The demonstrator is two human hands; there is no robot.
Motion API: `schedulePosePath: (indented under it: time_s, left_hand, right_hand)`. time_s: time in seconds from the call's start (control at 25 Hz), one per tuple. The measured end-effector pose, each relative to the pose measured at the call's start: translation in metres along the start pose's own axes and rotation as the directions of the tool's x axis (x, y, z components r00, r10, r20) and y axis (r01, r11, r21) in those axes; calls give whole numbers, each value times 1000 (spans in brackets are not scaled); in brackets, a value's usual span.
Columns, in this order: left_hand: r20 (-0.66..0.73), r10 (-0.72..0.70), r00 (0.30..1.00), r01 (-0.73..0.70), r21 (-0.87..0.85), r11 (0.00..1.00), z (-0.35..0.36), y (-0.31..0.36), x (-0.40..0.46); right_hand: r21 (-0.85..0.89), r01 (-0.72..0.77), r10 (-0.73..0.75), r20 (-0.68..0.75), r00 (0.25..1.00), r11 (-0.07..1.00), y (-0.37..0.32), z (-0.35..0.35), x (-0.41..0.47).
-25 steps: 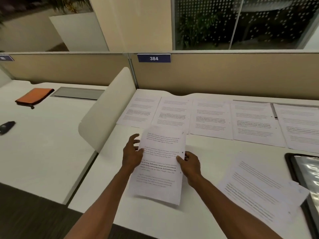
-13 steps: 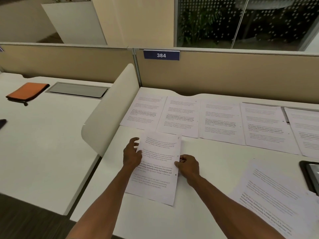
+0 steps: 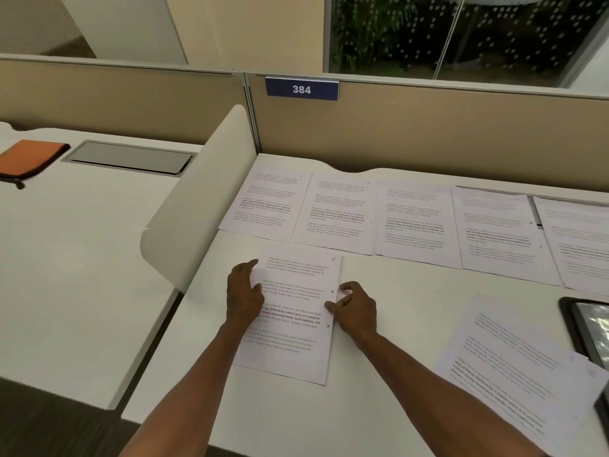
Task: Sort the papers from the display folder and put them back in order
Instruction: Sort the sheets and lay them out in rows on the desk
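One white printed sheet (image 3: 295, 311) flat on white laminate desk (image 3: 389, 357), just below left end of row of five similar printed pages (image 3: 412, 222). Left hand (image 3: 244, 291) resting on sheet's left edge, fingers loosely extended, covering line starts. Right hand (image 3: 357, 306) at right edge, fingers curled, thumb and forefinger pinching the paper margin. Fifth page of row cut off at frame edge. Loose pile of printed papers (image 3: 514, 367) near right, partly out of frame. Black display folder with glossy sleeves (image 3: 590, 328) mostly cut off. Body text too small to read; bold fragment "Defined by a slower pace" legible. Blue plate "384" (image 3: 301, 89) on beige partition (image 3: 428, 127). White curved divider (image 3: 197, 206), orange pouch (image 3: 28, 158) on neighbouring desk, glass wall with plants behind.
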State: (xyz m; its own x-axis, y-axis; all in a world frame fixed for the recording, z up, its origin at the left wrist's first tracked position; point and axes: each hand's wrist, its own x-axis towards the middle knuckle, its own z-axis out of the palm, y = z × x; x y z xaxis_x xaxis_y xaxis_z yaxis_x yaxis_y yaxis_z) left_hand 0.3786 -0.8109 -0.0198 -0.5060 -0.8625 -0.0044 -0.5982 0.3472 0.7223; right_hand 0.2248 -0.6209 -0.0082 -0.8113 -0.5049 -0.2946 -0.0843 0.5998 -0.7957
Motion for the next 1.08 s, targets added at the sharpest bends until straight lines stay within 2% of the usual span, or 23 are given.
schedulePosePath:
  time_s: [0.12,0.2,0.28,0.4,0.48,0.6,0.68,0.76,0.84,0.92,1.08]
  left_hand:
    - [-86,-3,996,2,-9,1000,0,10,-10]
    - [-153,48,987,-53,-31,998,6,25,-23]
    - [-152,120,981,-131,-63,989,23,45,-48]
    - [-57,211,976,-218,-161,963,61,86,-95]
    - [71,268,961,-247,-221,943,92,112,-128]
    - [309,327,893,-257,-246,935,138,137,-168]
    - [395,352,849,-287,-215,933,166,154,-182]
    - [421,296,858,-250,-162,955,176,154,-183]
    - [506,328,798,-333,-84,939,210,193,-209]
    - [494,265,828,-298,-13,955,208,190,-204]
    - [501,189,845,-218,0,976,218,206,-206]
  right_hand:
    - [28,19,-17,-55,998,999,0,-12,-9]
    - [121,7,4,-88,996,993,9,-30,-20]
    - [170,-4,29,-144,989,985,28,-57,-36]
    - [136,-69,107,-296,949,988,70,-106,-64]
    - [49,-104,115,-433,894,993,104,-137,-82]
    - [-52,-150,89,-596,798,987,148,-167,-112]
    - [-110,-184,68,-652,755,977,172,-181,-122]
    - [-213,-185,9,-632,775,959,174,-175,-123]
    - [-183,-312,128,-641,757,932,208,-207,-138]
    - [-251,-300,117,-554,825,920,210,-194,-134]
    - [-281,-278,98,-520,849,919,215,-198,-139]
